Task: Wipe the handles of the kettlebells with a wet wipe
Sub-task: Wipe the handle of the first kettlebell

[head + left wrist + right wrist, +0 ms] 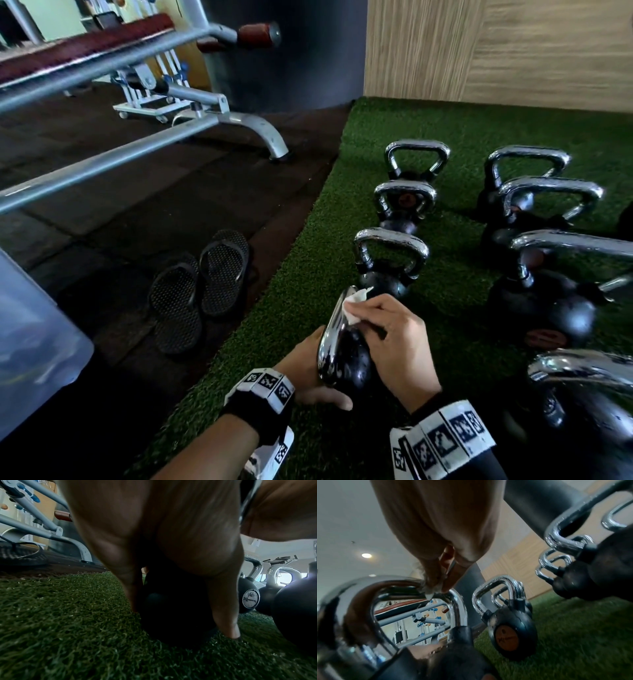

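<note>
A small black kettlebell (352,366) with a chrome handle (334,329) sits tipped to the left on the green turf. My left hand (308,373) grips its black ball (171,608) from the left side, fingers curled around it. My right hand (394,339) pinches a white wet wipe (356,306) and presses it against the far end of that chrome handle (399,582). In the right wrist view the wipe (429,593) shows under the fingertips (448,584). Several more black kettlebells (387,277) stand upright in two rows beyond and to the right.
Green turf (308,274) covers the floor under the weights. A pair of black sandals (202,287) lies on the dark rubber floor to the left. A grey weight bench frame (253,126) stands further back. A pale blue bin (30,342) sits at far left.
</note>
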### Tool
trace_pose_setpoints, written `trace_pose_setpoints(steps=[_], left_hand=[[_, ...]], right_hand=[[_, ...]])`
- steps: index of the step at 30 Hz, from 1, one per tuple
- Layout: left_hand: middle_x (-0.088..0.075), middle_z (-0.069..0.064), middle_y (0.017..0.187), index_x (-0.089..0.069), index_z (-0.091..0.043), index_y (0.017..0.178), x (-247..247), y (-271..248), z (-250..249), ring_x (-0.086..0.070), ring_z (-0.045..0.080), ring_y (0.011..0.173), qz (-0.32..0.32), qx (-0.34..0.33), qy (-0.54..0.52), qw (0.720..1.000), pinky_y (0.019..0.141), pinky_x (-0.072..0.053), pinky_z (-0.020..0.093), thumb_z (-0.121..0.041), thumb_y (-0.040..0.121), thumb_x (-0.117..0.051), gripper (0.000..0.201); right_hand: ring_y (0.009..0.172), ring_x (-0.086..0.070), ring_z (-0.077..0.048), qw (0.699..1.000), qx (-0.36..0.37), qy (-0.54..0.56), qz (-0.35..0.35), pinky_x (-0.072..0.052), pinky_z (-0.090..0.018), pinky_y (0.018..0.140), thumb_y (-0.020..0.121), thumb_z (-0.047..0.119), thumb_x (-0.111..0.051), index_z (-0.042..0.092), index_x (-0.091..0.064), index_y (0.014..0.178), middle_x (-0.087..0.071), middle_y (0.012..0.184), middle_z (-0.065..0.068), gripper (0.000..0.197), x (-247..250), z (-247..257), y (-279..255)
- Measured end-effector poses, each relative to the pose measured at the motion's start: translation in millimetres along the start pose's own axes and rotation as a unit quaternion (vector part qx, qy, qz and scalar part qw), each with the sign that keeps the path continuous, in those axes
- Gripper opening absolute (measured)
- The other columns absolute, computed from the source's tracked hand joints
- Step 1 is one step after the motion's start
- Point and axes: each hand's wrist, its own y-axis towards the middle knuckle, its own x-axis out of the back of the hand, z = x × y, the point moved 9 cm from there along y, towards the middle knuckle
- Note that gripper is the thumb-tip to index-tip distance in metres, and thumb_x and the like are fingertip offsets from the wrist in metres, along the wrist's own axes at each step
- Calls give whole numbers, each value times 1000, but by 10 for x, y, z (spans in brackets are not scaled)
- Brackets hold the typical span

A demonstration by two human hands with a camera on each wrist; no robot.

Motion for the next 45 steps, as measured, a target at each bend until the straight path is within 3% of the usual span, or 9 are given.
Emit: trace_pose_setpoints(steps=[8,12,14,16,20,22,31,36,45], left_hand=[[-53,0,147,-49,-16,147,11,68,-24,-45,16,141,2,-21,-8,1000,119,-35,36,-27,66,-97,96],[-60,-34,119,-68,-27,119,58,33,-115,-51,-18,118,-11,-61,-50,997,104,-42,17,-19,68,-95,58],[-59,-42,117,-63,-44,115,80,24,-145,-55,-17,115,-20,-60,-71,995,100,-44,13,-17,67,-93,63],[-61,-39,114,-60,-49,114,68,39,-78,-59,-11,115,-20,-39,-69,997,100,-45,13,-17,64,-95,69],[-72,-6,111,-70,-16,110,-26,84,35,-67,11,109,17,-16,-37,999,100,-53,36,-20,68,-94,49],[-68,-5,105,-71,-13,108,-56,94,66,-65,15,107,34,-10,-1,999,98,-52,40,-26,69,-94,47],[-57,-10,119,-67,-16,116,-125,135,164,-52,12,118,77,30,87,993,110,-42,31,-41,71,-91,56],[-62,0,129,-70,-15,120,-66,98,97,-54,18,126,38,10,45,998,112,-42,36,-31,68,-96,60],[-48,3,146,-57,-22,141,-77,58,124,-42,20,141,19,-11,52,998,119,-35,38,-38,65,-96,87]], right_hand=[[99,-67,2,998,-40,19,47,-52,-14,90,82,1,-78,21,-81,105,-68,102,16,30,27,87,21],[86,-69,-4,991,-76,67,82,-49,-10,74,78,7,-83,26,-82,98,-69,87,13,28,-88,163,-182],[86,-70,-2,988,-111,80,69,-50,-11,75,78,9,-84,28,-81,94,-73,88,14,26,-72,91,-178],[86,-71,0,984,-143,96,51,-55,-17,79,78,11,-84,29,-80,92,-76,89,14,23,-66,33,-220],[82,-74,-5,967,-200,140,78,-61,-35,79,77,18,-87,30,-78,89,-78,87,11,20,-194,-60,-474],[83,-74,-7,962,-212,143,90,-61,-39,80,77,19,-87,31,-77,88,-78,87,10,19,-236,-111,-546],[79,-71,2,974,-192,100,69,-50,-9,69,73,-1,-83,30,-80,83,-76,83,18,33,-290,-213,-644],[87,-71,2,984,-140,59,92,-51,-10,77,74,-5,-82,24,-82,94,-75,90,12,35,-219,-246,-486],[94,-66,-3,941,-127,53,308,-53,-22,83,86,15,-69,18,-77,100,-68,105,7,16,-500,-295,-290]])
